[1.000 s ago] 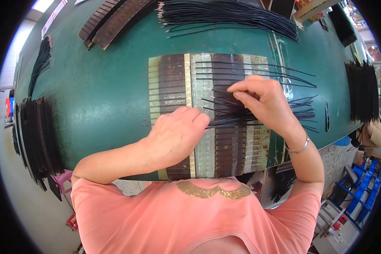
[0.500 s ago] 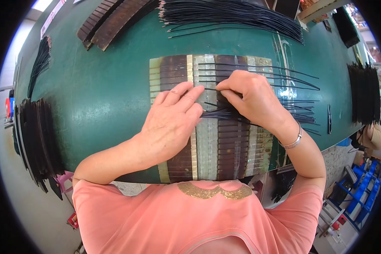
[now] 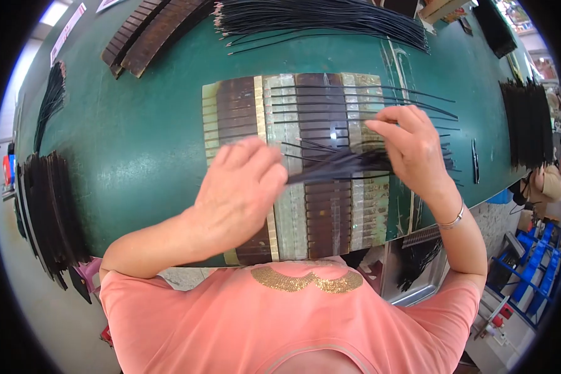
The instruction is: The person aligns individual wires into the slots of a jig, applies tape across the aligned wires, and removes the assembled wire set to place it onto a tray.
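Note:
My left hand [image 3: 240, 184] is over the left part of a slotted, striped board [image 3: 321, 218], its fingers curled at the left end of a bundle of black wires [image 3: 346, 165], which is blurred. My right hand [image 3: 414, 146] is at the right side of the board, thumb and forefinger pinched near one of the wires; whether a wire is between them is too small to tell. Several separate black wires [image 3: 330, 96] lie across the upper board, roughly parallel, their right ends reaching past its edge.
A large black wire bundle [image 3: 324, 22] lies at the back of the green table [image 3: 131, 124]. Curved slotted strips [image 3: 156, 31] are at the back left. Dark stacks stand at the left [image 3: 53, 212] and right [image 3: 527, 124] edges. A smaller wire bundle [image 3: 50, 103] lies far left.
My right hand has moved right, away from the board's middle. My left hand has shifted down towards the bundle, its fingers more curled. The view has shifted slightly.

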Tool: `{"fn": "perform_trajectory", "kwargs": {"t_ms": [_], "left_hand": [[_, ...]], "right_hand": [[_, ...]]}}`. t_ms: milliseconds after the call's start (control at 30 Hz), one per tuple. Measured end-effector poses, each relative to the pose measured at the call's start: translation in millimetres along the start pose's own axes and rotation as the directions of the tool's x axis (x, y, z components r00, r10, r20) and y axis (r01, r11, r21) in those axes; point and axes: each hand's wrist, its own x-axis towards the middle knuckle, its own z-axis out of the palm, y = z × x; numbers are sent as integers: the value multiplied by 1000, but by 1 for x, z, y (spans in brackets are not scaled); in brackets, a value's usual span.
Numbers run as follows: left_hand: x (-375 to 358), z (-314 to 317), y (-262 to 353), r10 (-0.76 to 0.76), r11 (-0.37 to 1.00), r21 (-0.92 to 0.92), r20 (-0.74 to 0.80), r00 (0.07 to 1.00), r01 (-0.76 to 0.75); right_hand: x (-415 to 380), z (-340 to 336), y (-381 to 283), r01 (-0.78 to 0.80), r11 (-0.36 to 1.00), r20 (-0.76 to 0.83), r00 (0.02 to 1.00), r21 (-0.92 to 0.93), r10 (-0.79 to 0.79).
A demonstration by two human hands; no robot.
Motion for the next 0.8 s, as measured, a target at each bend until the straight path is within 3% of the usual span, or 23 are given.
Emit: {"fn": "perform_trajectory", "kwargs": {"t_ms": [67,100,233,333,433,533,800], "left_hand": [[-4,-2,13,-35,998,-40,158,987,41],[-3,6,13,-1,999,-50,90,996,6],[-6,10,14,-20,998,-51,95,995,25],[-8,9,13,-23,998,-54,73,997,27],[-10,9,11,-24,998,-59,88,996,29],[-10,8,10,-19,998,-63,96,995,25],[-13,6,4,-51,997,-58,79,996,55]], "right_hand": [[11,7,-24,-64,965,-34,997,255,75],[17,11,-32,-59,969,25,998,239,55],[23,24,-38,-116,981,235,969,156,77],[24,16,-37,-261,870,324,938,419,125],[34,8,-45,-422,715,424,885,558,191],[37,27,-47,-271,871,280,946,410,162],[52,36,-40,-211,866,186,973,453,139]]}}
